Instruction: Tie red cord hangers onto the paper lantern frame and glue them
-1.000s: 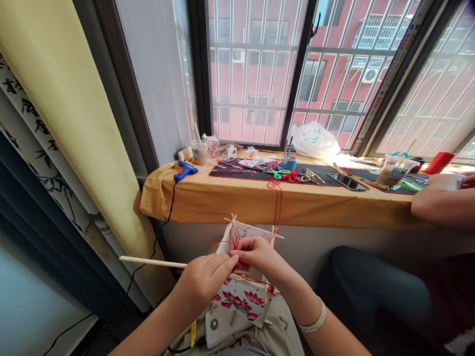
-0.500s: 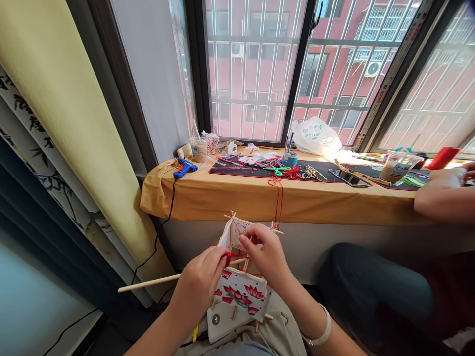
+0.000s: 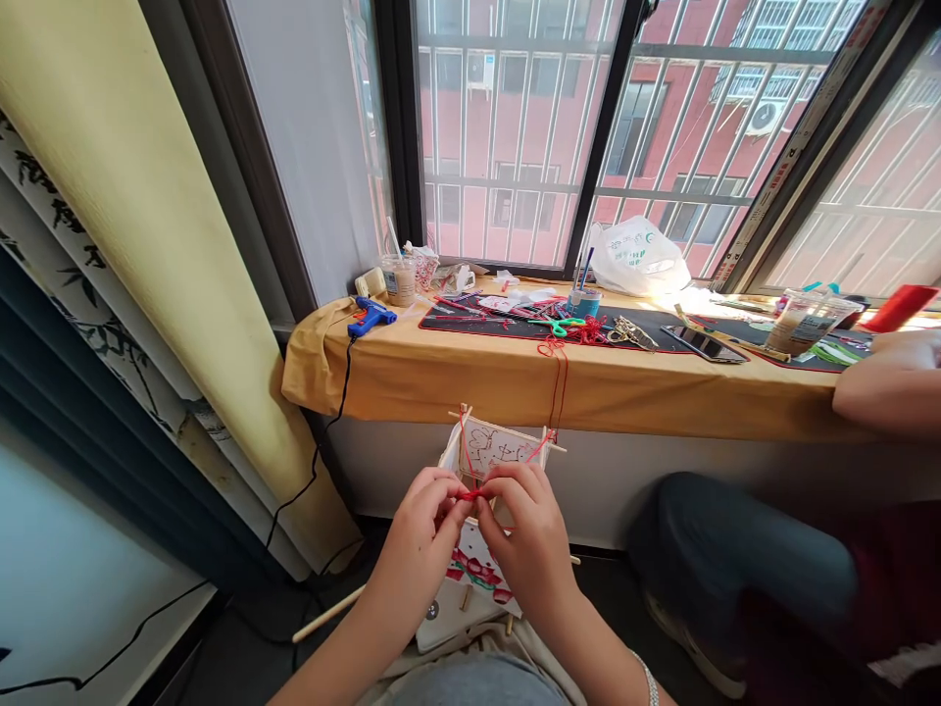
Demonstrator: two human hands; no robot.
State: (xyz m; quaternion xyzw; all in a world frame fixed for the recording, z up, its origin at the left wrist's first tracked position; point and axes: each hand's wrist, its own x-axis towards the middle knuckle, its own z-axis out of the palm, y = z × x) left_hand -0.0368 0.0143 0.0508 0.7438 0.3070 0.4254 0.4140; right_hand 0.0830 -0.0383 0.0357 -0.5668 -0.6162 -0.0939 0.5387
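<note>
Both hands (image 3: pixel 470 529) are together, pinching a red cord (image 3: pixel 470 495) on the paper-and-stick lantern (image 3: pixel 491 449) below the counter (image 3: pixel 588 387); knotting seems underway, and the knot looks to need drawing tight

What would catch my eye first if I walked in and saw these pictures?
Front and centre, the left hand and right hand pinch a red cord over a small wooden-stick frame with paper panels, one showing pink lotus flowers. Beyond them, a mustard cloth on the windowsill holds a blue glue gun and green-handled scissors. At far right lies another person's forearm.
</note>
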